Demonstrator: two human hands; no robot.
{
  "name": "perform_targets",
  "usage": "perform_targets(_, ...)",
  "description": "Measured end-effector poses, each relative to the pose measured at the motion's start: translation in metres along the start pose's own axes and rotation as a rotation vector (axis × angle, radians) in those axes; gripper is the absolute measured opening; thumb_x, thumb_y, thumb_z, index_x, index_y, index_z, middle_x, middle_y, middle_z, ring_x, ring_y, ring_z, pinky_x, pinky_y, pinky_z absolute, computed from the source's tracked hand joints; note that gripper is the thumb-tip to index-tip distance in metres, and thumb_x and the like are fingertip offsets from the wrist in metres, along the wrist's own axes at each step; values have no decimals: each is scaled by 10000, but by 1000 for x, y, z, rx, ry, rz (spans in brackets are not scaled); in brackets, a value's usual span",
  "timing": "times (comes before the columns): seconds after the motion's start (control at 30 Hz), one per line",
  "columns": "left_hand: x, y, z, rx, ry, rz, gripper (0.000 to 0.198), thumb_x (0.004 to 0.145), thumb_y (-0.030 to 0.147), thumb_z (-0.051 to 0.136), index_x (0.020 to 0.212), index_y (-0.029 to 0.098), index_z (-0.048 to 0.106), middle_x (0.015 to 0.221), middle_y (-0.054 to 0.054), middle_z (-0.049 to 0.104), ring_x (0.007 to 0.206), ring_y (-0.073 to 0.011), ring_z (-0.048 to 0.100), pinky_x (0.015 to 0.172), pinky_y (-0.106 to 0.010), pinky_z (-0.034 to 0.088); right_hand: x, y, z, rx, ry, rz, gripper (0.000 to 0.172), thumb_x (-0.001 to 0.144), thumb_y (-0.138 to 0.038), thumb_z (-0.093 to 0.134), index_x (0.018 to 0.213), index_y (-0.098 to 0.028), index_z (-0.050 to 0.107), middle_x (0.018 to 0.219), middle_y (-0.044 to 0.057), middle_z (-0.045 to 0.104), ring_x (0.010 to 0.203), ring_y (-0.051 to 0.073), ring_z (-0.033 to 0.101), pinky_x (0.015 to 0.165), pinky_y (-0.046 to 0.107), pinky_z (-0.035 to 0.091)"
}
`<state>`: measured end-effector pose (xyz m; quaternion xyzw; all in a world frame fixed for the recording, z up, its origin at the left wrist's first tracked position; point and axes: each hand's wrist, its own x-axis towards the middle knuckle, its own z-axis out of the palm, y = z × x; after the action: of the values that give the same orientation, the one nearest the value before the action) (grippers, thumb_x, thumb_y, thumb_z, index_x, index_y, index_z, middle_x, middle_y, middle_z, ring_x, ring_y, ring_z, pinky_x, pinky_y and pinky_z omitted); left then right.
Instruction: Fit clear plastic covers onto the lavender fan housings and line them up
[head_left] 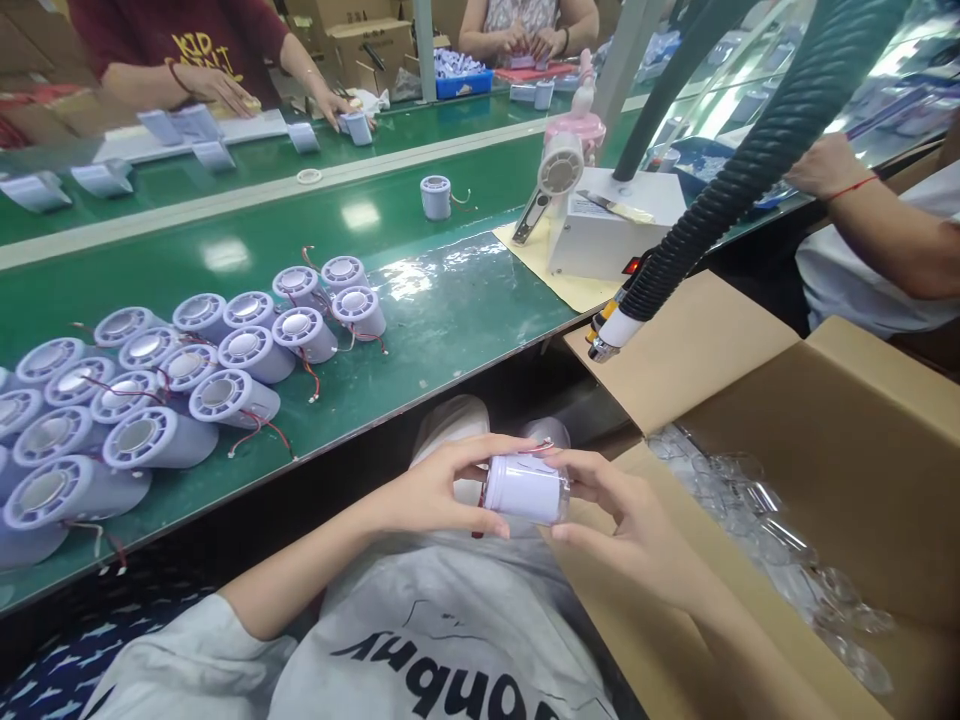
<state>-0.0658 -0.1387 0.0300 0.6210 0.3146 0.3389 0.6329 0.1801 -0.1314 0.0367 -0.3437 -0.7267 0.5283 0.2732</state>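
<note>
Between both hands, above my lap, is a white cylindrical housing [523, 488] lying on its side, with a clear plastic cover around its right end. My left hand [457, 490] grips the left end, thumb in front and fingers behind. My right hand [611, 515] holds the right end by the clear cover. A red and white wire shows at the top of the housing, near my fingertips. On the green bench to the left stand several similar white cylinders [247, 350] with red wires and round vented ends. One more cylinder [436, 198] stands alone farther back.
An open cardboard box [862, 450] at the right contains several clear plastic covers [780, 540]. A black flexible hose [720, 200] hangs over the box's edge. A white box-shaped device [619, 225] and a small handheld fan [559, 170] stand on the bench. Co-workers sit across and at right.
</note>
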Motion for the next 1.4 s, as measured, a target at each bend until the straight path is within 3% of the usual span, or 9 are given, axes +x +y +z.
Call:
perform_targets(0.23,-3,5,2,86,18,-37,753,690,262,822,1372,284,504,1414,-97,526,1278,-274,520,1025,-397,476,-2,-6,2,214,-28,145,380,878,-290,684,1227,-349,546,1217,5,599,1101,197,597,896,292,538)
perform_targets(0.5,-3,4,3,117,7,-22,753,692,247,820,1371,304,500,1411,-84,528,1291,-264,509,1026,-379,480,-1,-5,5,434,-14,308,371,853,-389,695,1171,-279,539,1097,26,618,1000,191,610,796,273,524)
perform_targets(0.8,-3,5,3,85,3,-38,734,703,264,809,1371,288,506,1412,-102,522,1303,-283,492,1016,-402,488,2,0,10,658,-16,406,341,875,-474,656,1081,-217,566,913,4,633,764,130,645,685,244,575)
perform_targets(1.13,-4,-1,4,54,-1,-5,748,690,240,820,1368,302,511,1438,-101,503,1342,-290,455,1042,-419,471,5,1,20,847,-107,650,615,876,-690,479,884,-99,648,663,79,687,508,114,659,459,138,527)
perform_targets(1.3,-5,-4,4,66,10,53,737,683,214,822,1347,335,525,1445,-76,496,1367,-284,421,1028,-411,480,7,-1,20,921,-168,761,671,983,-621,263,814,-109,665,658,73,682,450,84,631,386,104,466)
perform_targets(1.4,-6,0,7,83,27,5,700,695,236,814,1332,316,538,1396,-84,525,1329,-283,454,988,-388,508,6,1,21,891,-215,785,728,981,-640,181,766,-119,641,581,52,642,378,58,563,331,84,384)
